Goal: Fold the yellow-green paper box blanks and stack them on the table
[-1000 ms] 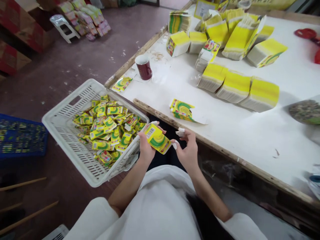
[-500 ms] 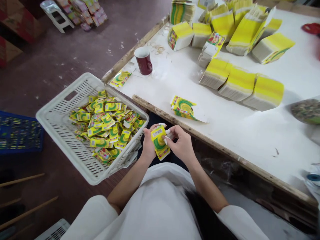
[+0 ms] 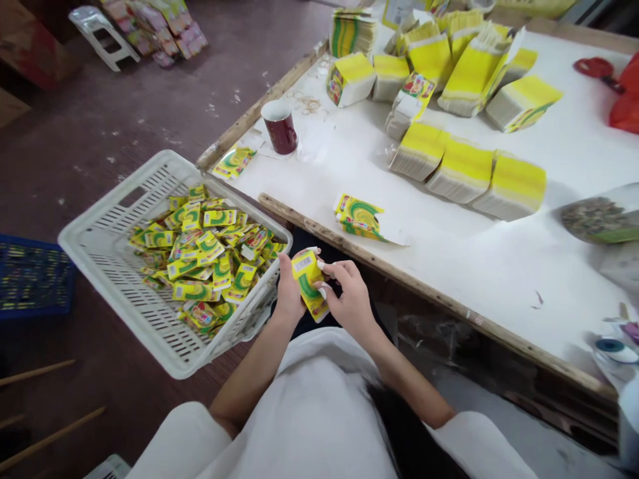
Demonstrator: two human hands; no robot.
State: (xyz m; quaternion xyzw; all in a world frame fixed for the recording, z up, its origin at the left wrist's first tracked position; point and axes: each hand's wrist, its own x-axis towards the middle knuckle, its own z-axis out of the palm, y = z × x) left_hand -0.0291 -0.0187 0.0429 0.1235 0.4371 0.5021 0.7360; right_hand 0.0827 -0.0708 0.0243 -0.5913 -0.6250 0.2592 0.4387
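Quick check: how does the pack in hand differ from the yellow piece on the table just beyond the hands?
The pack is held in the left hand, with the right hand at it; the piece lies untouched on the table. The pack shows a barcode; none is visible on the piece. The pack looks roughly rectangular; the piece's outline is irregular. Both are yellow with green swirls.

The card [image 3: 305, 285] is yellow with a green swirl. The basket [image 3: 92, 236] is white. The mug [image 3: 283, 136] is dark red.
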